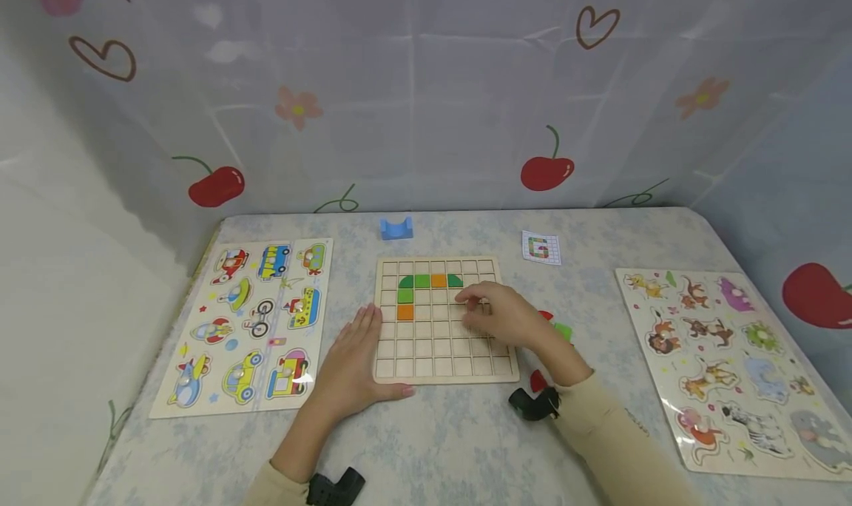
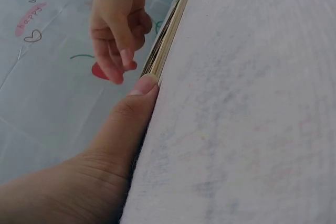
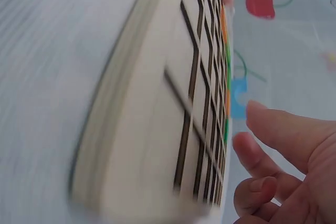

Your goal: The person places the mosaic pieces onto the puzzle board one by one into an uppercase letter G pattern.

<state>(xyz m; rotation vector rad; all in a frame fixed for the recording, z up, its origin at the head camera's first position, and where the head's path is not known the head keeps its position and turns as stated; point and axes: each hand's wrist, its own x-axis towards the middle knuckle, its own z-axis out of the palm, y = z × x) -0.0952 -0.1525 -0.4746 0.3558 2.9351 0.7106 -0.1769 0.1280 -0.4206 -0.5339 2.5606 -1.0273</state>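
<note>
A wooden grid board (image 1: 433, 370) lies in the middle of the table. Along its upper rows are a dark green rounded tile (image 1: 405, 282), a green tile (image 1: 422, 280), an orange tile (image 1: 438, 280) and another dark green rounded tile (image 1: 455, 280). Below the left corner sit a light green tile (image 1: 405, 296) and an orange tile (image 1: 405, 312). My left hand (image 1: 353, 362) rests at the board's left edge, fingers straight, thumb by the near corner. Over the board's right side hovers my right hand (image 1: 502, 315); its thumb and index finger are apart, with nothing visible between them.
Right of the board lie a red piece (image 1: 538, 380) and a green piece (image 1: 563, 332), partly behind my forearm. A pattern card (image 1: 541, 248) and a blue block (image 1: 396, 230) are farther back. A vehicle puzzle (image 1: 220, 373) stands left, an animal puzzle (image 1: 672, 388) right.
</note>
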